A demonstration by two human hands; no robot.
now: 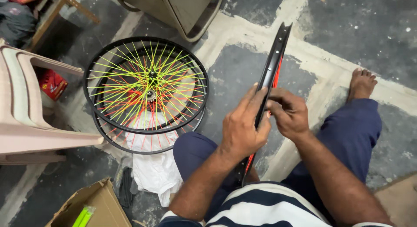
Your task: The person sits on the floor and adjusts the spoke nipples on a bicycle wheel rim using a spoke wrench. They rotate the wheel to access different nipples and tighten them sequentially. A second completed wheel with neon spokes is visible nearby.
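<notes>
Black rim [274,57] upright | left hand [242,128] grips edge | right hand [287,113] pinches opposite

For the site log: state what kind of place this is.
Probably a small bicycle-wheel workshop, worked on the floor. Finished wheels with yellow and red spokes lie stacked on bare concrete; the left hand and right hand hold a black rim; a cardboard box sits nearby.

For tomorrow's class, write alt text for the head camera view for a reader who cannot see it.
A seated person's left hand and right hand grip a black wheel rim held upright, edge-on, between their knees. On the floor to the left lie stacked wheels with yellow and red spokes, beside a plastic chair.
</notes>
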